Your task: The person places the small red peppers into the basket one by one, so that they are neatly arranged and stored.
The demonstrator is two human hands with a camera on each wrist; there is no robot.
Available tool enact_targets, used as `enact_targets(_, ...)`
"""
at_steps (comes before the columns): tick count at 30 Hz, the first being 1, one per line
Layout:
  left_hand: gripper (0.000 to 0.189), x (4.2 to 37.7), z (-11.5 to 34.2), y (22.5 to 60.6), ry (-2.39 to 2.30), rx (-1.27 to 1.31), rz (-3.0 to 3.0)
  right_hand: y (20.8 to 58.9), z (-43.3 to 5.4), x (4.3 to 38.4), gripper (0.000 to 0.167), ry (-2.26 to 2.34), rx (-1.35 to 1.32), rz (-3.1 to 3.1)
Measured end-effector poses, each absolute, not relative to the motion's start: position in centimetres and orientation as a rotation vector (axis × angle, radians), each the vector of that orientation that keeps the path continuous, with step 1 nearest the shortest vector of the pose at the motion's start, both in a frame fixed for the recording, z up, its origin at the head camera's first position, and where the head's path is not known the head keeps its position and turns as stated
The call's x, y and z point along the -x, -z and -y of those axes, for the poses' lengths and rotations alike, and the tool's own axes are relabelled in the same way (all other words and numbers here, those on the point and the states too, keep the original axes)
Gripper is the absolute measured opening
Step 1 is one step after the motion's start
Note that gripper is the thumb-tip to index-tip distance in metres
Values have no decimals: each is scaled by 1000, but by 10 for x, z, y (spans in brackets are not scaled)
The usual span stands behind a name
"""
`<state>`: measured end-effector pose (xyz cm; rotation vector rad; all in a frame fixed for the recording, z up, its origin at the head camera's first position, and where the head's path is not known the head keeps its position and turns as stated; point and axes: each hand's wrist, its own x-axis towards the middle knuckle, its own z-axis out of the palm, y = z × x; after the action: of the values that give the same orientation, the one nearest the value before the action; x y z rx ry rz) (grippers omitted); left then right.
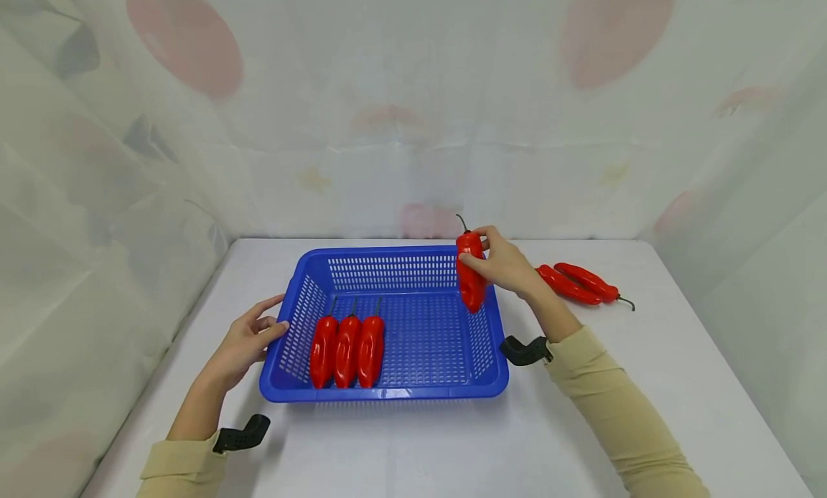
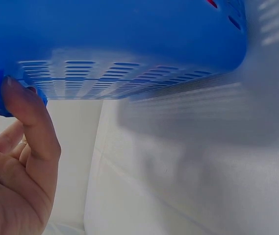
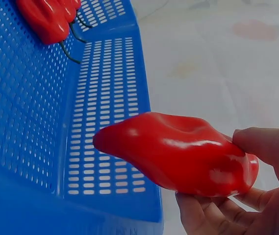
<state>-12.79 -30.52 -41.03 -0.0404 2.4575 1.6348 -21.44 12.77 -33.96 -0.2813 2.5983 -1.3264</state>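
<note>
A blue plastic basket (image 1: pixel 413 394) with slotted walls fills the middle of the head view. My left hand (image 1: pixel 242 344) grips its left rim; in the left wrist view a bent finger (image 2: pixel 38 122) presses the basket's edge. Three red peppers (image 1: pixel 346 351) lie side by side in the basket's left part, stems away from me. Above the basket's right rim, my right hand (image 1: pixel 500 261) holds another red pepper (image 1: pixel 470 272) between thumb and fingers, stem up and tip down. The right wrist view shows this pepper (image 3: pixel 178 154) from the side, its tip over the slotted wall.
Two more red peppers (image 1: pixel 584 283) lie on the white table (image 1: pixel 646 383) right of the basket, partly behind my right forearm. Patterned sheeting (image 1: pixel 400 182) hangs behind the table and on both sides. Each sleeve cuff carries a black device (image 1: pixel 242 435).
</note>
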Motion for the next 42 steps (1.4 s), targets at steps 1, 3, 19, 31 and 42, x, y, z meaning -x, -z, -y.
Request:
enact_targets(1,67,128,305,410,-1633,36,-2458,340,-126,215,63,1327,283,-2590)
enact_targets(3,67,128,305,410,-1637,46,-2456,340,-123,215,63,1338,286,-2566)
enact_targets(19,66,130,304,408,-1625,67,-2451,348,-90,217,59,1329,346,-2451)
enact_targets(31,66,130,305,410,-1630,66,-2444,361,-69,217,59,1230,371,-2446)
enact_targets(42,68,128,305,410,-1616,55,-2465,377,-52,219,59,1190,365,-2389)
